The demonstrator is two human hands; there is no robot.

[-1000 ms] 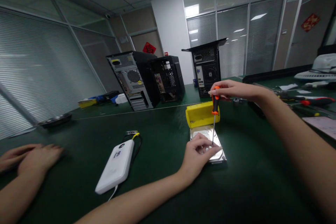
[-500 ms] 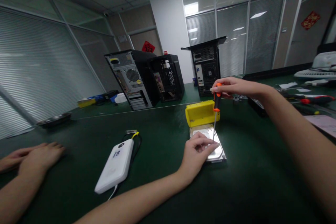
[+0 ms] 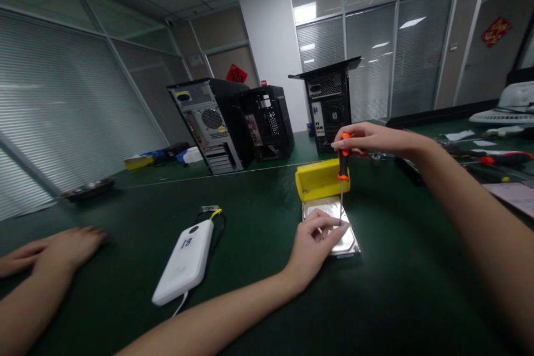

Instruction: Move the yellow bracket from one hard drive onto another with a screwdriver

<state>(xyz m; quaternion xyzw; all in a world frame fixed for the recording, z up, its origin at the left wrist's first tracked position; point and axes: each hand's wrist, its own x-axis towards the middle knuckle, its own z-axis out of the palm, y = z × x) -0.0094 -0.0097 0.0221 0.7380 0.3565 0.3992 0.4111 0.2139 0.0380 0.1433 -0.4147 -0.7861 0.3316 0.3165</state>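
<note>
My right hand (image 3: 367, 138) grips the orange and black handle of a screwdriver (image 3: 344, 166), which stands almost upright. Its thin shaft runs down to a silver hard drive (image 3: 347, 243) lying flat on the table. Resting over the drive, my left hand (image 3: 309, 238) has its thumb and fingers closed around the lower end of the shaft. Those fingers hide the tip, and I cannot make out whether a screw is there. Directly behind the drive is a yellow plastic tray (image 3: 319, 181), its inside facing me.
A white power bank (image 3: 184, 261) with a cable lies to the left. Another person's hands (image 3: 69, 247) rest at the far left. Computer cases (image 3: 217, 122) stand at the back, one (image 3: 329, 111) behind the tray. Pliers (image 3: 507, 158) and papers lie at right.
Almost nothing differs. The screwdriver and both my hands keep their places on the hard drive; the whole view has shifted very slightly.
</note>
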